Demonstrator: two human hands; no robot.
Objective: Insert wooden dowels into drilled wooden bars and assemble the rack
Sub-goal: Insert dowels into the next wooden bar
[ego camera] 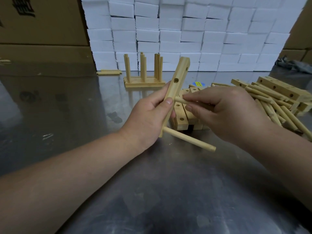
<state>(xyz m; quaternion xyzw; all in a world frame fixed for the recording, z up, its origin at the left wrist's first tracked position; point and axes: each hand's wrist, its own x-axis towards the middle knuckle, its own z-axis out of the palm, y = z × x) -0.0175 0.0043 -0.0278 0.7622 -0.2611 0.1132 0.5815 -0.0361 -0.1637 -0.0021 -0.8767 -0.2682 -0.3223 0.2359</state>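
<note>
A pale drilled bar (176, 85), one dowel (190, 140) seated low, is gripped by the left hand (148, 119); at 3 o'clock a second dowel (181, 100) is pinched by the right hand (224, 112).

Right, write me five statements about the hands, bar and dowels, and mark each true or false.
The left hand grips the drilled bar. True.
No dowel sits in that bar yet. False: an inserted dowel sticks out near its lower end.
The right hand pinches a second dowel. True.
The finished rack has its dowels lying flat. False: they stand upright.
The loose dowels are piled at the left. False: they lie at the right.
</note>
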